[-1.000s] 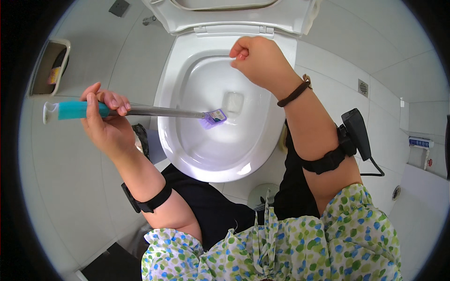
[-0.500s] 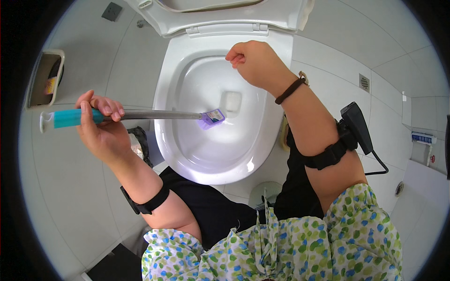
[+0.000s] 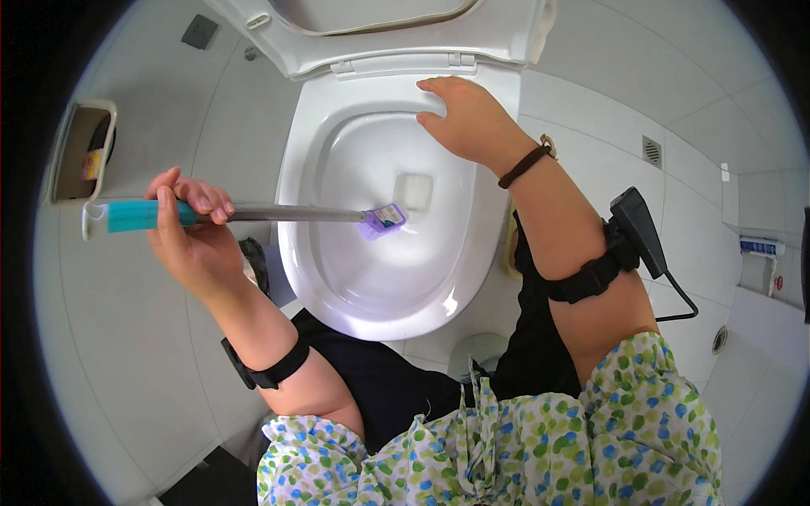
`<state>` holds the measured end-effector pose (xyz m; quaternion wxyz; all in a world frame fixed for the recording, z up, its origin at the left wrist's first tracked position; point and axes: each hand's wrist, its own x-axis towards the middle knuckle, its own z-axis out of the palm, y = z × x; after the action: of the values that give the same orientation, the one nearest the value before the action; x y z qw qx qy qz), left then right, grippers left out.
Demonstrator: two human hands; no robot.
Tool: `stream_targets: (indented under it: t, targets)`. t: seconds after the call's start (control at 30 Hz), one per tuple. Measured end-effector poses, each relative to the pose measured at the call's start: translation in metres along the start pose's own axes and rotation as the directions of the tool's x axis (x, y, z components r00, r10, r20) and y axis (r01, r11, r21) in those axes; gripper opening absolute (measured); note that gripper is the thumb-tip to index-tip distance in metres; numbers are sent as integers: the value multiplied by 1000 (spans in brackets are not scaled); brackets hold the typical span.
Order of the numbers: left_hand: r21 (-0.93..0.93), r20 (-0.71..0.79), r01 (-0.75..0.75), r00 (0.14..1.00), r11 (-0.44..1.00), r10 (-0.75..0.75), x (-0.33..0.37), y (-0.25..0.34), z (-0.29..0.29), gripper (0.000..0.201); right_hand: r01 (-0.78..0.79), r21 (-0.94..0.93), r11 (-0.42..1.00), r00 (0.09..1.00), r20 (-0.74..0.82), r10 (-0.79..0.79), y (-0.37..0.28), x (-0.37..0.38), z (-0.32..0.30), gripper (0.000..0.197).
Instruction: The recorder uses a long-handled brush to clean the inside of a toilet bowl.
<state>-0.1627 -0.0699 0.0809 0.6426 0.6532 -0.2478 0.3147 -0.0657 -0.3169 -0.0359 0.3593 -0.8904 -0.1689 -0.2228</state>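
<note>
My left hand [image 3: 198, 232] is closed round the handle of a long stick tool [image 3: 295, 212], with a teal grip, a white end cap and a metal shaft. At its far end is a purple head [image 3: 385, 220] with a printed label, over the left-middle of the white toilet bowl [image 3: 371, 291]. Whether the head touches the bowl, I cannot tell. My right hand [image 3: 472, 118], fingers and thumb apart and holding nothing, is over the back right of the toilet rim. A dark band circles that wrist.
The toilet lid and seat [image 3: 405, 38] are raised at the back. A wall-mounted holder [image 3: 80, 156] with a dark item is at left. A black-lined bin [image 3: 256, 263] stands beside the toilet, and a floor drain [image 3: 652, 150] is at right.
My right hand has gone from curled fingers to spread ones. The left hand and the stick tool have shifted slightly right and down in view; the purple head stays over the bowl.
</note>
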Motion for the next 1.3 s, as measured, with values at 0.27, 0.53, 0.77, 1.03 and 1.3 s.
stream_targets:
  t: [0.27, 0.53, 0.77, 1.03, 1.3]
  targets:
    - [-63, -107, 137, 984, 989, -144, 2, -25, 0, 16, -64, 191, 979, 983, 180, 29, 3, 11, -16, 34]
    - [-147, -56, 286, 954, 947, -296, 2, -71, -54, 15, -388, 210, 897, 825, 513, 237, -25, 43, -136, 23]
    - [-128, -85, 303, 945, 944, -315, 7, -87, -72, 17, -42, 45, 998, 913, -404, 57, 14, 186, -182, 20]
    - [-151, -130, 415, 891, 897, -434, 8, -99, -111, 16, 37, 368, 929, 941, 299, -156, -32, 314, -125, 32]
    - [-212, -182, 420, 870, 882, -458, 26, -97, -120, 16, -73, 437, 896, 890, 433, -139, -61, 308, -142, 34]
